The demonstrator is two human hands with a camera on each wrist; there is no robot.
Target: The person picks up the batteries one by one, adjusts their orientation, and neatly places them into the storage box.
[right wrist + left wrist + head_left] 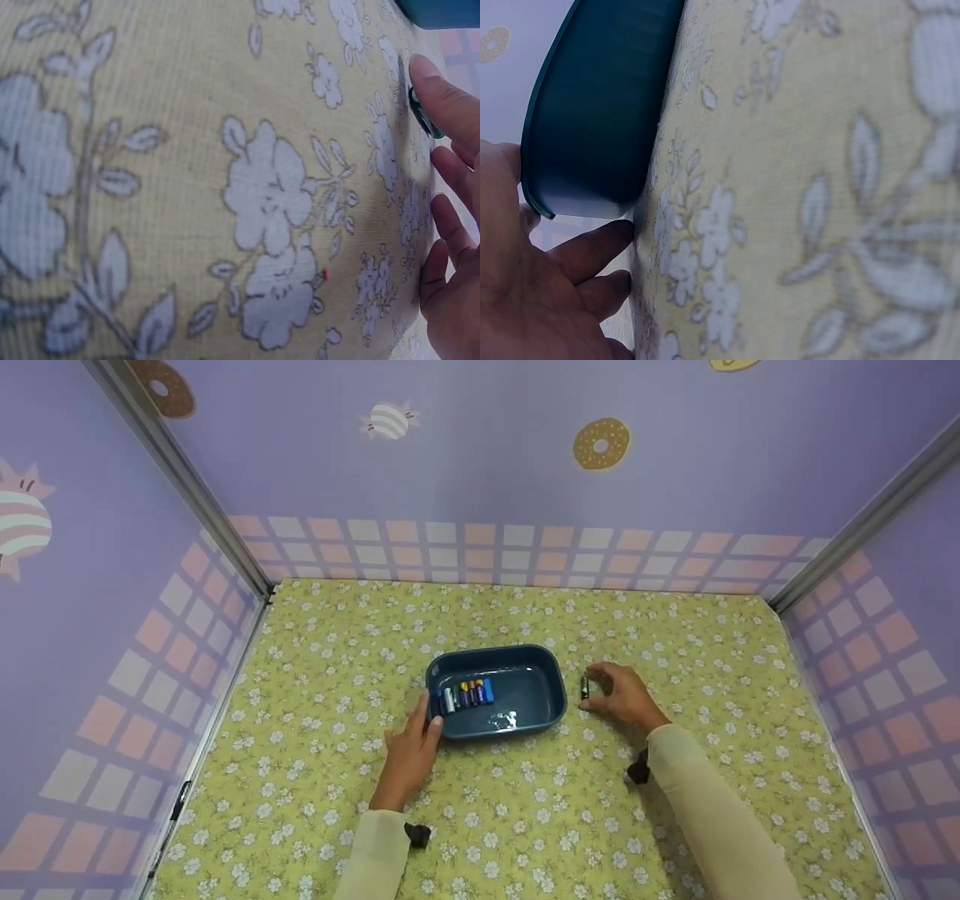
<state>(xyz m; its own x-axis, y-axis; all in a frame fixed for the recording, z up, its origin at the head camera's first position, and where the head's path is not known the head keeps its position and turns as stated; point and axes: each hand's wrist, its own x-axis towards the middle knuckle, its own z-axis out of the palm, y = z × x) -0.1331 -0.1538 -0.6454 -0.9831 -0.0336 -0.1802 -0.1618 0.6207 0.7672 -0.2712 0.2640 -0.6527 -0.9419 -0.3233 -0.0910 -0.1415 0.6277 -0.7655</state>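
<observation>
A dark blue rectangular basin (pixel 529 725) sits mid-table. Along its left side lies a row of several batteries (pixel 469 694) in white, dark, purple-and-yellow and blue. My left hand (pixel 411 742) holds the basin's left end, with the thumb at the rim and fingers against the outside; the left wrist view shows the fingertips low by the basin wall (pixel 600 112). To the right of the basin, my right hand (pixel 621 695) pinches a dark green battery (pixel 584 688) between thumb and forefinger, close to the tablecloth. Part of this battery (pixel 425 114) is hidden by the thumb in the right wrist view.
A yellow cloth with white flowers (pixel 480 825) covers the table. Purple patterned panels (pixel 480 457) stand at the back and both sides, joined by grey metal posts (pixel 187 480).
</observation>
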